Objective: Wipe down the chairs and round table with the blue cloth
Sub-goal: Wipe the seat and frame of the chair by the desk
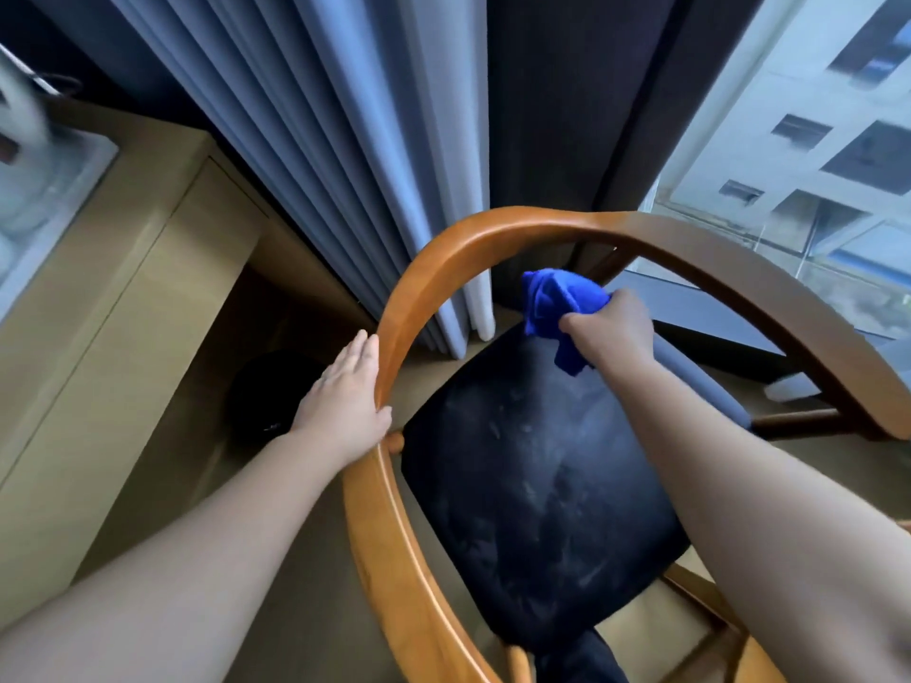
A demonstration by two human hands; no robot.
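Cloth [552, 298] bunched in R hand [611, 327]; L hand [345, 401] flat on chair [493, 224].

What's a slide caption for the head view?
Left hand rests on the chair's curved rail; right hand holds the blue cloth by the seat.

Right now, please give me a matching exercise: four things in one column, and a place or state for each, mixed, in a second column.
1. crumpled blue cloth
2. curved wooden chair rail
3. dark padded chair seat
4. pleated grey curtain

A. hangs behind the chair
B. gripped by the right hand
C. the left hand rests on it
D. shows pale smudges

Pairs: 1-B, 2-C, 3-D, 4-A.
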